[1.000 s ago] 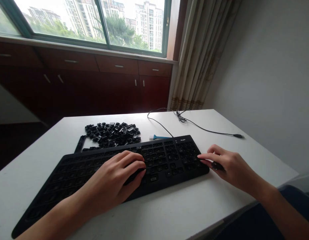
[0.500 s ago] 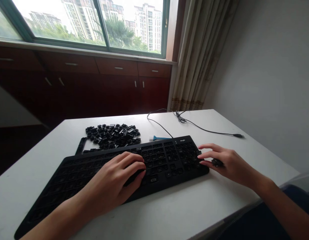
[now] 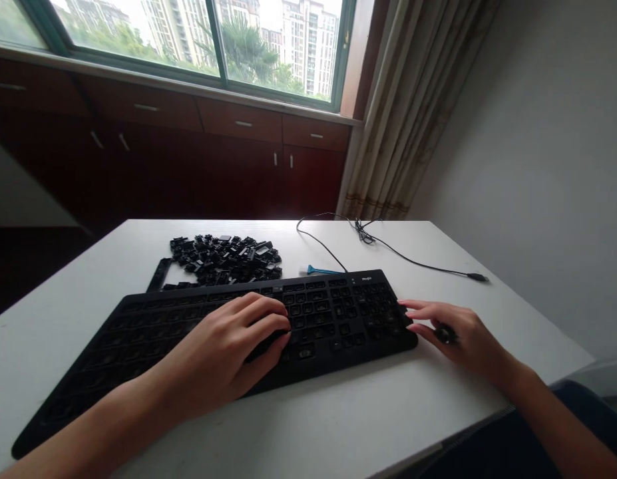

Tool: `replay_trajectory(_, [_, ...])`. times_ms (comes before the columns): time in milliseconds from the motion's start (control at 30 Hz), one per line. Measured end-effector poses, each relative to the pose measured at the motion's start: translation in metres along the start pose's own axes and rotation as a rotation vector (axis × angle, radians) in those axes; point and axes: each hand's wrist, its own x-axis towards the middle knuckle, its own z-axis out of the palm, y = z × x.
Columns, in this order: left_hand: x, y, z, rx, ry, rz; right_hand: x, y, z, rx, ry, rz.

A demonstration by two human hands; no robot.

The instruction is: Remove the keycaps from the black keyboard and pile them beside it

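A dark red wooden cabinet fills the far side, under a green-framed window, and here in front of it stretches the white table. Across it, the big one: a black keyboard, slanting from the near left to the middle right, many of its key places showing as bare sockets. On top comes the left hand, palm down over the middle of the board, fingers bent and thumb a little apart; something dark shows in that gap, but whether it is a held piece or just the keyboard, I can't tell. Beyond, on the far left, sits a heap of loose black keycaps. Over on the right, the right hand is half curled, fingertips at the board's right edge. A black cable loops out at the far right, its plug resting on the table. Smaller now: a black strip left of the heap, a blue-handled brush just behind the board, and, tiniest, a dark piece tucked in the right hand.
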Motion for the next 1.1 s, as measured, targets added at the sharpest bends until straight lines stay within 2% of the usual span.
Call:
replay_trajectory(300, [0.003,0.005,-0.004,-0.017,-0.015,-0.033,0.0,-0.005,-0.002,-0.014,-0.027,-0.038])
replay_trajectory(567, [0.0,0.002,-0.001,-0.016,-0.01,-0.031,0.005,-0.013,-0.003,-0.028,-0.063,-0.012])
replay_trajectory(700, [-0.002,0.002,0.0,-0.011,-0.014,-0.029,0.007,-0.012,-0.005,-0.031,-0.116,-0.039])
replay_trajectory(833, [-0.001,0.002,-0.001,-0.011,-0.01,-0.021,0.009,-0.014,-0.01,-0.025,-0.162,0.001])
replay_trajectory(900, [0.0,0.003,-0.002,-0.012,-0.008,-0.022,0.012,-0.02,-0.011,0.023,-0.08,0.061])
replay_trajectory(933, [0.001,0.003,-0.002,-0.013,-0.008,-0.025,0.015,-0.024,-0.011,0.069,0.007,0.099])
replay_trajectory(1033, [0.002,0.004,-0.003,-0.016,-0.008,-0.029,0.03,-0.038,-0.009,0.338,0.384,0.206])
replay_trajectory(1100, [0.002,0.005,-0.003,-0.015,-0.007,-0.029,0.045,-0.047,-0.007,0.617,0.557,0.252])
